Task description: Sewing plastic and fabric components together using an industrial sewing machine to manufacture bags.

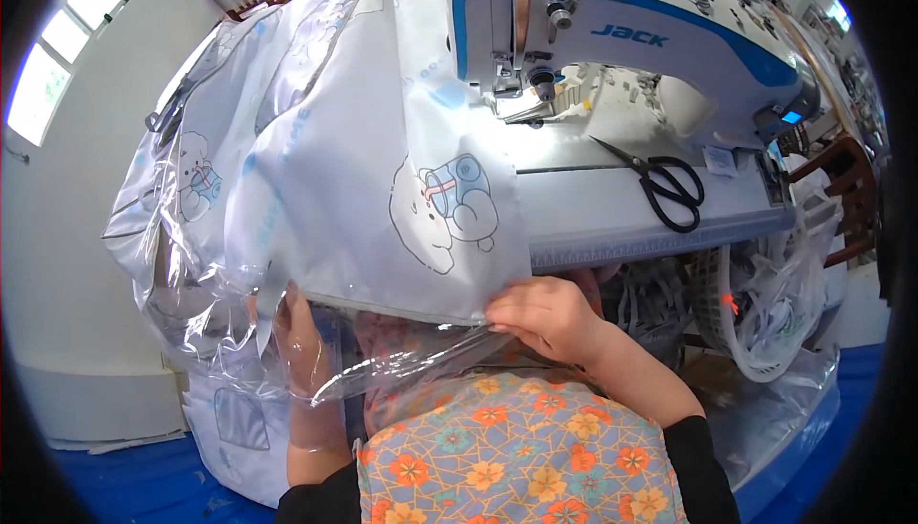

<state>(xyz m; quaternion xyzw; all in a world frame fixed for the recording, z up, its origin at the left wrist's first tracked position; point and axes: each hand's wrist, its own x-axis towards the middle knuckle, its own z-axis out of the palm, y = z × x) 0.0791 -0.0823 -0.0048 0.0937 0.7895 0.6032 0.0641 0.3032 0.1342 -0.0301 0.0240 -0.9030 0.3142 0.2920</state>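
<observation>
At the table edge, right hand [547,318] fingers pinched on printed fabric [382,170].

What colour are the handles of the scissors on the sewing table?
Black; the scissors show clearly in the head view.

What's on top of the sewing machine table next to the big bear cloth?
Black scissors lie on the white table, right of the bear-print fabric. The sewing machine stands behind. The fabric covers the table's left part, so anything beneath it is hidden.

Glossy clear plastic film [368,371], matt printed white cloth [382,141], smooth enamelled sewing machine [631,36], black metal scissors [665,185]
</observation>
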